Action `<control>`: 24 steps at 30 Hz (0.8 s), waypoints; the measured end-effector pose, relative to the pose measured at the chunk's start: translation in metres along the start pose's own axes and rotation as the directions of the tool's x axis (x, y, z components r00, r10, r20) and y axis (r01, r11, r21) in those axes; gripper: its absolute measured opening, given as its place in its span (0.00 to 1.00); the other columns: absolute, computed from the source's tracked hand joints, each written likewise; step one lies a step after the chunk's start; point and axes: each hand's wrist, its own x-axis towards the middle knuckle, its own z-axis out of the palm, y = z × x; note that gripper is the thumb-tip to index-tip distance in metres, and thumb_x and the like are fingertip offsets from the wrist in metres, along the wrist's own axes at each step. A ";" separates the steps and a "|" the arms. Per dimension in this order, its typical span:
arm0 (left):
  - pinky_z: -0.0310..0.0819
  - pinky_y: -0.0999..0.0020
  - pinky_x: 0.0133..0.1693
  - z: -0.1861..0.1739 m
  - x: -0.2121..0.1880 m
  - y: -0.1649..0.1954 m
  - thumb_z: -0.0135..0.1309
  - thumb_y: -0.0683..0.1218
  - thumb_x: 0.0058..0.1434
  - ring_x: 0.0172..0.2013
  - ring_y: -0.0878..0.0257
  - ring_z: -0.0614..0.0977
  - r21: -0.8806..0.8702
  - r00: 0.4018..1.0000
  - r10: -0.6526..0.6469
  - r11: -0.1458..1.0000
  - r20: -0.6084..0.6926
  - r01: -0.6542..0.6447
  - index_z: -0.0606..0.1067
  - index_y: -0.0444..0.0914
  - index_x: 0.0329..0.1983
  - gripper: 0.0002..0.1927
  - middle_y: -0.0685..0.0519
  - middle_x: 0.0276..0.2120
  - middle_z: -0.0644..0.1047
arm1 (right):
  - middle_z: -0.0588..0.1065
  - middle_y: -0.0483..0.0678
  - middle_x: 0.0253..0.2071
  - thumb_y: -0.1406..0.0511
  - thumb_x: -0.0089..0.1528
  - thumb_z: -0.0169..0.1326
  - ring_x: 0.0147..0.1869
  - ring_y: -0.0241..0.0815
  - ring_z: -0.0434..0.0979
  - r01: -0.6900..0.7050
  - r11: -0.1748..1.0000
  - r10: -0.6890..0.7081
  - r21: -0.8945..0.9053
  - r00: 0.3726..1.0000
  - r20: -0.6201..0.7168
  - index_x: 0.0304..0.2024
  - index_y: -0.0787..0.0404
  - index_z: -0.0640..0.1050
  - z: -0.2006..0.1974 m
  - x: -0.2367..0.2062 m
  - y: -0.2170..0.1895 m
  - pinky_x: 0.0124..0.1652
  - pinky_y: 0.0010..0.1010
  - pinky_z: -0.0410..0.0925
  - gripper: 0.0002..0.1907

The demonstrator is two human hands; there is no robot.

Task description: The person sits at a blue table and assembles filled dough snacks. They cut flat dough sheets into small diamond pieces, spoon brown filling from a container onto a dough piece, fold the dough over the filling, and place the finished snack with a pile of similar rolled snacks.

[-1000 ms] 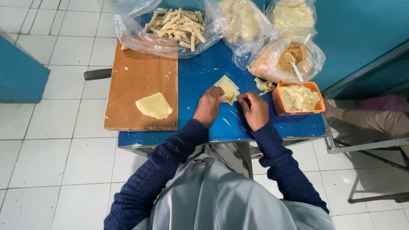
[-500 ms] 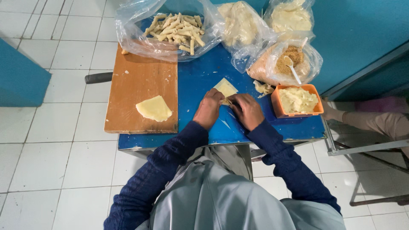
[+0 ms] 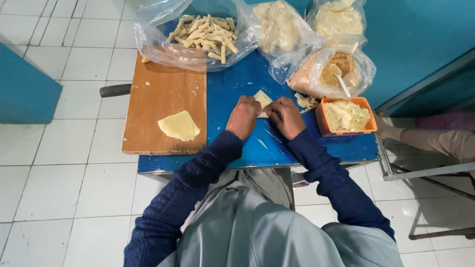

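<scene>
White floor tiles, blue table (image 3: 307, 148) | I am seeing left hand (image 3: 243, 116) and right hand (image 3: 285, 116) both pinching pale wrapper (image 3: 262, 99) | risk: thin sheet is tearing if pressed hard, I judge.

Four clear plastic bags (image 3: 195, 37) of pale food line the blue table's (image 3: 237, 79) far edge.

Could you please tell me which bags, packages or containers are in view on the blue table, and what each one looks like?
Clear plastic bag, far left: pale rolled sticks.
Second clear bag, far middle: pale dough sheets.
Third clear bag, far right: pale yellow lumps.
Crumb bag, right: brown crumbs, white spoon.
Orange tub, square, beside the right hand: yellow filling.
No labels, signs or screens visible.
</scene>
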 end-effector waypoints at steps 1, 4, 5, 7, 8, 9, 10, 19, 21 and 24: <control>0.72 0.52 0.45 -0.001 0.003 0.000 0.53 0.36 0.58 0.43 0.43 0.76 -0.019 1.000 -0.002 1.000 0.017 0.002 0.75 0.36 0.32 0.02 0.44 0.36 0.75 | 0.75 0.52 0.36 0.70 0.59 0.60 0.41 0.54 0.75 -0.064 0.998 0.064 0.022 0.998 0.024 0.38 0.63 0.81 0.000 0.001 0.000 0.40 0.42 0.68 0.05; 0.72 0.51 0.44 -0.001 0.004 -0.001 0.52 0.36 0.59 0.43 0.43 0.76 -0.059 0.998 -0.007 0.998 0.069 0.011 0.74 0.35 0.33 0.01 0.44 0.37 0.75 | 0.76 0.51 0.37 0.70 0.59 0.60 0.42 0.53 0.76 -0.138 0.990 0.135 0.039 0.989 0.057 0.39 0.63 0.80 0.001 -0.001 0.000 0.41 0.41 0.69 0.05; 0.72 0.51 0.44 -0.002 0.004 -0.001 0.52 0.36 0.59 0.43 0.43 0.77 -0.059 0.997 -0.007 0.998 0.079 0.011 0.74 0.35 0.33 0.02 0.44 0.37 0.75 | 0.77 0.51 0.37 0.70 0.60 0.60 0.43 0.54 0.77 -0.074 0.997 0.073 0.014 0.997 0.037 0.38 0.62 0.81 0.001 -0.003 0.001 0.43 0.42 0.69 0.04; 0.72 0.51 0.44 -0.004 0.003 0.000 0.52 0.35 0.59 0.44 0.43 0.77 -0.073 0.995 -0.022 0.997 0.101 0.029 0.74 0.36 0.33 0.03 0.44 0.39 0.75 | 0.78 0.51 0.39 0.70 0.61 0.60 0.44 0.55 0.77 0.009 1.000 -0.008 -0.022 1.000 0.026 0.39 0.62 0.81 0.002 -0.006 0.000 0.44 0.42 0.69 0.04; 0.72 0.51 0.44 -0.006 0.001 0.001 0.52 0.35 0.60 0.45 0.43 0.78 -0.088 0.993 -0.033 0.995 0.114 0.043 0.73 0.35 0.33 0.03 0.43 0.41 0.74 | 0.78 0.51 0.39 0.70 0.61 0.61 0.44 0.55 0.77 0.028 0.999 -0.026 -0.035 0.999 0.031 0.39 0.62 0.81 0.001 -0.008 0.000 0.44 0.42 0.69 0.04; 0.72 0.51 0.45 -0.007 0.000 0.001 0.52 0.34 0.60 0.46 0.43 0.78 -0.104 0.991 -0.044 0.993 0.127 0.057 0.73 0.35 0.33 0.03 0.43 0.43 0.74 | 0.78 0.52 0.40 0.70 0.61 0.61 0.44 0.55 0.77 0.045 0.998 -0.043 -0.048 0.998 0.038 0.40 0.62 0.81 0.000 -0.010 0.000 0.44 0.42 0.69 0.05; 0.72 0.51 0.44 -0.009 -0.001 0.001 0.55 0.35 0.56 0.45 0.42 0.77 -0.138 0.992 -0.011 0.990 0.124 0.028 0.73 0.34 0.32 0.04 0.42 0.42 0.73 | 0.78 0.52 0.39 0.69 0.60 0.61 0.44 0.55 0.77 0.068 0.996 -0.067 -0.057 0.997 0.034 0.40 0.62 0.81 -0.001 -0.010 0.000 0.44 0.42 0.69 0.06; 0.73 0.51 0.42 -0.009 0.005 -0.004 0.59 0.34 0.54 0.43 0.41 0.78 -0.230 0.988 -0.008 0.972 0.157 0.044 0.72 0.34 0.30 0.07 0.43 0.41 0.73 | 0.78 0.52 0.37 0.66 0.60 0.63 0.43 0.54 0.77 0.059 0.995 -0.058 -0.084 0.998 0.018 0.40 0.63 0.80 -0.001 -0.011 -0.003 0.41 0.42 0.70 0.09; 0.73 0.51 0.41 -0.009 0.007 -0.006 0.59 0.34 0.54 0.43 0.42 0.79 -0.206 0.984 -0.017 0.977 0.177 0.054 0.72 0.34 0.30 0.07 0.44 0.41 0.74 | 0.78 0.52 0.38 0.67 0.61 0.63 0.43 0.54 0.77 0.112 0.988 -0.113 -0.104 0.994 -0.006 0.39 0.62 0.80 0.001 -0.010 -0.001 0.42 0.42 0.70 0.07; 0.72 0.51 0.41 -0.010 0.007 -0.006 0.58 0.35 0.54 0.42 0.42 0.78 -0.185 0.980 -0.055 0.978 0.193 0.092 0.72 0.35 0.33 0.07 0.45 0.41 0.74 | 0.77 0.52 0.37 0.66 0.61 0.64 0.44 0.54 0.76 0.086 0.986 -0.085 -0.146 0.996 0.015 0.38 0.63 0.81 0.003 -0.006 0.001 0.44 0.43 0.69 0.07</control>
